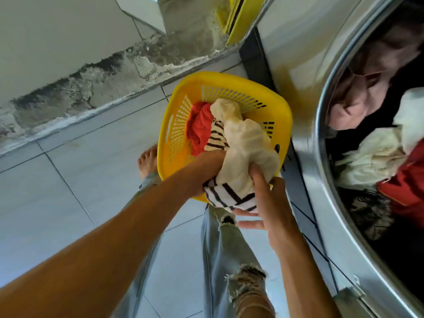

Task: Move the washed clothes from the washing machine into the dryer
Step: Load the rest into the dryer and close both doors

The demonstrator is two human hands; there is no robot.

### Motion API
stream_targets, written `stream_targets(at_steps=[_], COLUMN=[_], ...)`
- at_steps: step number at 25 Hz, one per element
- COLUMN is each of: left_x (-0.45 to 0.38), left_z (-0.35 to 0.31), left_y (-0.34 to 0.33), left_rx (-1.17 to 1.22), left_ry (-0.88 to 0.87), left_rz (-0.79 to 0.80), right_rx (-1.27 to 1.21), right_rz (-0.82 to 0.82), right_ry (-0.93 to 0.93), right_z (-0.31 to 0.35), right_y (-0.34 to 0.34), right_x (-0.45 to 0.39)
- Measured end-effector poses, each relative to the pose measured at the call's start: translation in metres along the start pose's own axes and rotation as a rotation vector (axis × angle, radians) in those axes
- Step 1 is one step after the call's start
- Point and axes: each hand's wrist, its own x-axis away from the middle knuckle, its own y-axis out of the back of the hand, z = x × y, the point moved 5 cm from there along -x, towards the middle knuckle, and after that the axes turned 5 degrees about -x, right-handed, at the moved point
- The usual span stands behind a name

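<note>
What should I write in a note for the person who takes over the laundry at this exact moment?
Left hand: grips the bundle from the left, over the basket.
Right hand: holds the same bundle from below and the right, thumb pressed into the cream cloth.
Bundle: cream cloth plus striped cloth, partly lifted out of the yellow basket on the floor beside the machine.
Done: several clothes already lie in the open drum at right.
Left: put this bundle into the drum, then the red cloth that is in the basket.
</note>
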Motion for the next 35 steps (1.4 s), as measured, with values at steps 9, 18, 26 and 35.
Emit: stream_targets(at_steps=[9,18,26,35], left_x=[0.094,0.087,0.030,-0.041], left_z=[-0.097,-0.175,-0.090,-0.017], left_y=[-0.193,-0.249,-0.043,0.059], left_rx=[-0.393,-0.393,-0.327,-1.068], left_ry=[-0.341,-0.578,-0.250,-0.140], left_rz=[0.340,0.143,-0.392,-0.417], right_rx=[-0.488,-0.152,0.354,0.633], right_rz=[0.084,-0.577,-0.140,0.056], right_ry=[0.300,0.593,0.577,0.308], right_z=[0.075,0.187,0.143,0.073], right_y=[0.157,0.311,0.123,-0.083], right_x=[0.080,0.059,-0.005,-0.175])
